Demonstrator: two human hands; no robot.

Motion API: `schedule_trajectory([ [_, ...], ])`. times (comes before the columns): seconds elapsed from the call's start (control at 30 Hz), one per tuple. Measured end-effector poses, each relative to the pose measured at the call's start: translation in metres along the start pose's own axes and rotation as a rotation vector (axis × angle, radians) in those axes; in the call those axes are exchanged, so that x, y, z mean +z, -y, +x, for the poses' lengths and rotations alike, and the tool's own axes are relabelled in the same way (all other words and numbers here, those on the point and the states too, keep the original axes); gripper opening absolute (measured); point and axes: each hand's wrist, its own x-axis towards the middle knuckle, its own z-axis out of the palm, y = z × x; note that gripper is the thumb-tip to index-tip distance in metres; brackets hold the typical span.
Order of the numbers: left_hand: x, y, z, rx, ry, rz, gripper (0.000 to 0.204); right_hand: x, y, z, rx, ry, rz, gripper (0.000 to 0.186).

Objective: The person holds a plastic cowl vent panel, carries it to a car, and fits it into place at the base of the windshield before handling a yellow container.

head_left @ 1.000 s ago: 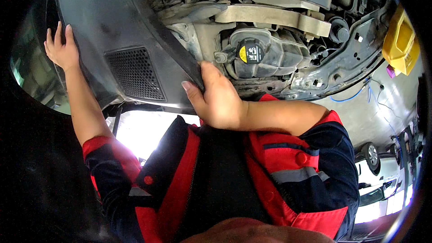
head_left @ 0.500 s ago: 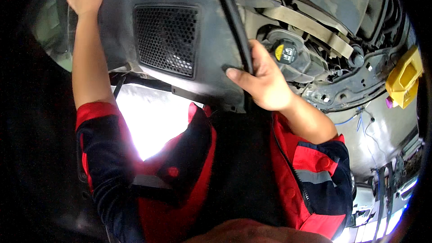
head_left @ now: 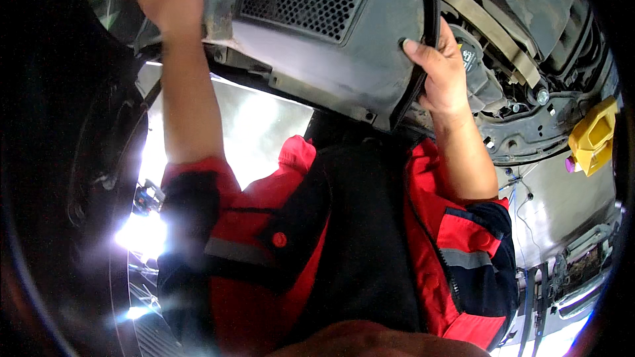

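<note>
A large dark grey plastic panel [head_left: 317,73] with a honeycomb vent spans the upper middle, above my chest. My left hand [head_left: 169,3] is raised against its left part at the top of the view; its fingertips are cut off and smeared by motion. My right hand [head_left: 444,73] grips the panel's right edge, thumb on the grey face and fingers round the dark rim. Just right of that hand, a reservoir [head_left: 483,79] with a black-and-yellow cap is partly hidden by my fingers.
The car's exposed engine bay, with a pale curved bracket [head_left: 489,26], fills the upper right. A yellow jug [head_left: 590,139] stands at the right edge over a pale floor [head_left: 559,205] crossed by thin cables. A dark car body surface [head_left: 66,172] occupies the left side.
The panel and both my hands have moved right in the view, and the left hand higher. More of the bright gap on the left shows, while more of the reservoir is covered.
</note>
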Motion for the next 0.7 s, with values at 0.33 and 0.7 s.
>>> schedule_trajectory([
  [0.33,-0.036,0.029,-0.186,-0.861,0.104,-0.646,0.022,0.015,0.003,-0.004,-0.109,-0.366,-0.397,0.028],
  [0.7,-0.006,0.038,-0.157,-1.137,0.135,-1.230,0.032,0.020,0.004,-0.010,-0.151,-0.488,-0.742,0.048],
])
